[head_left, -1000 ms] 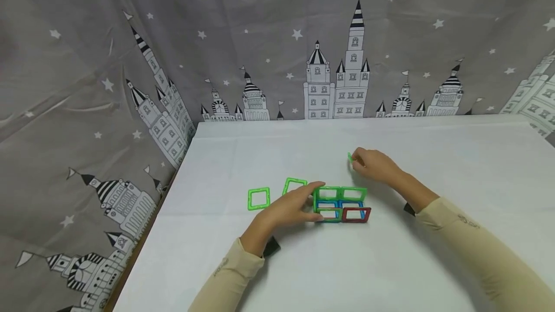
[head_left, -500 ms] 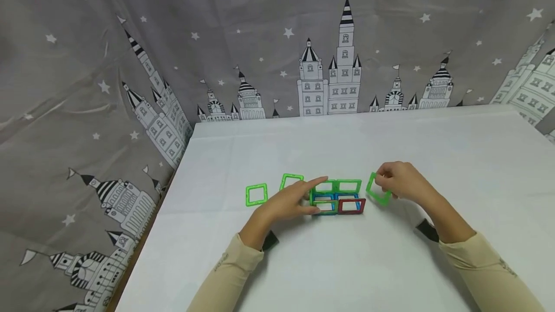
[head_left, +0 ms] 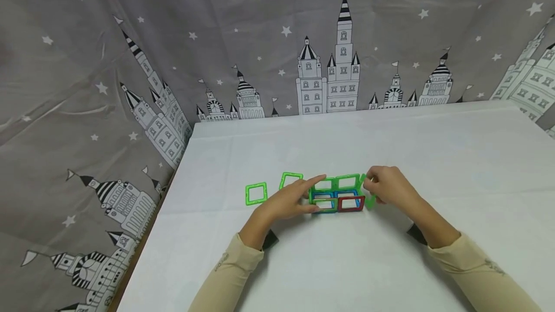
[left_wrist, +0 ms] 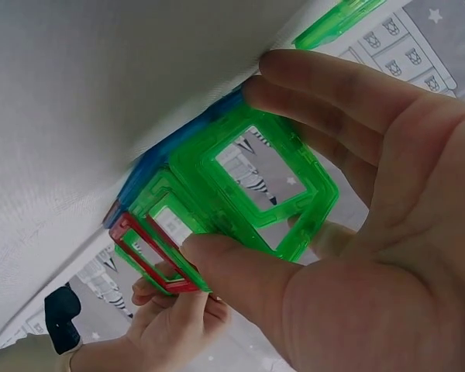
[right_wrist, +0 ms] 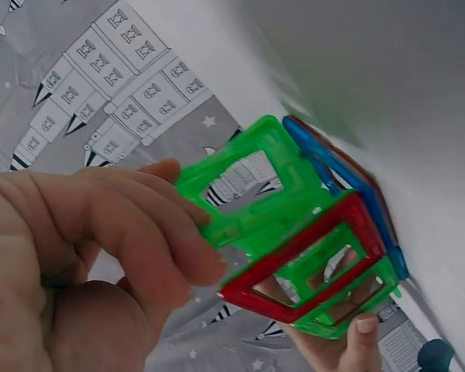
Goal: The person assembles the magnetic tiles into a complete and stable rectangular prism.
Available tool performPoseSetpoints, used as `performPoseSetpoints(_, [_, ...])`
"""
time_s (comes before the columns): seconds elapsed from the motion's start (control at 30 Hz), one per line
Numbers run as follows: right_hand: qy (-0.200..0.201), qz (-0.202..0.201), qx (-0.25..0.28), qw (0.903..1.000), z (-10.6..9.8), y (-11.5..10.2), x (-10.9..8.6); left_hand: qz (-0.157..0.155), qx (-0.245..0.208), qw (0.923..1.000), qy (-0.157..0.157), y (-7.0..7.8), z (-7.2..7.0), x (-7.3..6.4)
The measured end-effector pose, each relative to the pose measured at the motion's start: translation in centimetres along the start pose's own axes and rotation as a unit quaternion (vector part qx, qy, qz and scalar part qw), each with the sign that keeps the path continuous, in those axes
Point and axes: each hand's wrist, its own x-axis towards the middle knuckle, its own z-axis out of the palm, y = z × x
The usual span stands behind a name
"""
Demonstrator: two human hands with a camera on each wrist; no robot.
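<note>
A low box of square magnetic tiles stands on the white table, with blue tiles [right_wrist: 349, 180] as its base. Green tiles [left_wrist: 192, 190] form its back and left walls and part of the front; a red tile [right_wrist: 291, 248] stands at the front right. My left hand [head_left: 288, 201] spans the left end, thumb on the front wall and fingers toward the back. At the right end, my right hand [head_left: 390, 186] pinches a green square tile [right_wrist: 294, 167] upright by its edge. In the right wrist view this tile's far edge is close to the blue base, overlapping the box.
Left of the box lies a loose green tile [head_left: 257, 202]; a second green tile [head_left: 291, 174] is partly hidden behind my left hand. A grey curtain [head_left: 243, 28] with printed castles borders the white table [head_left: 347, 264] at the back and left.
My right hand has brought the green tile from behind the box round to its right end, turning it upright there. The left hand has stayed at the left end.
</note>
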Motion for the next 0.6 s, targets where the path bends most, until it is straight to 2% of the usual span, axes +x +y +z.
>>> performPoseSetpoints(0.23, [0.013,0.016,-0.006,0.9998,0.6,-0.7,0.0,-0.006,-0.004,1.0000,-0.001,0.1,-0.1,-0.1])
performPoseSetpoints(0.47, [0.024,-0.006,0.011,0.9996,1.2,-0.7,0.1,-0.013,-0.009,0.9999,-0.001,0.2,-0.1,-0.2])
performPoseSetpoints(0.6, [0.023,-0.004,0.019,0.9995,1.2,-0.5,0.3,-0.012,-0.008,0.9999,0.001,0.1,0.0,-0.2])
